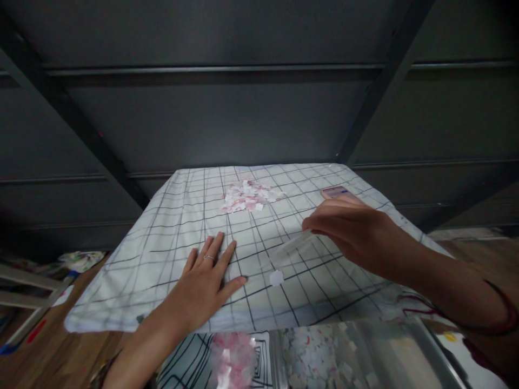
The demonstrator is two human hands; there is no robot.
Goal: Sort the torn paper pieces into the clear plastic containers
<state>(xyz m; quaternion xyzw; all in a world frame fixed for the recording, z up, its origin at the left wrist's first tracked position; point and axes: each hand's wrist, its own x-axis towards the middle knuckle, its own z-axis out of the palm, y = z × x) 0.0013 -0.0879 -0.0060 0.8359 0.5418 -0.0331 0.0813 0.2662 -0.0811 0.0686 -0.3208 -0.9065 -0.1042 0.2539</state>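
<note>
My left hand (pixel 208 281) lies flat on a white checked cloth (pixel 170 216), fingers spread, a ring on one finger. My right hand (pixel 344 224) is closed in a pinch, held over the right half of the cloth. From its fingertips a clear plastic strip (pixel 294 246), maybe a small flat bag, slants down to the left. Just below the strip's lower end lies a small white paper piece (pixel 276 278). Farther back sits a loose pile of pink and white paper scraps (pixel 249 195). Behind my right hand, a phone (pixel 335 192) is partly covered.
At the near edge stands a clear plastic box (pixel 405 351) with many small pieces. Left of it is a bundle of pink plastic packets (pixel 233 359). Dark metal panels (pixel 227 119) rise behind the cloth. A white frame (pixel 30 292) stands on the wooden floor at left.
</note>
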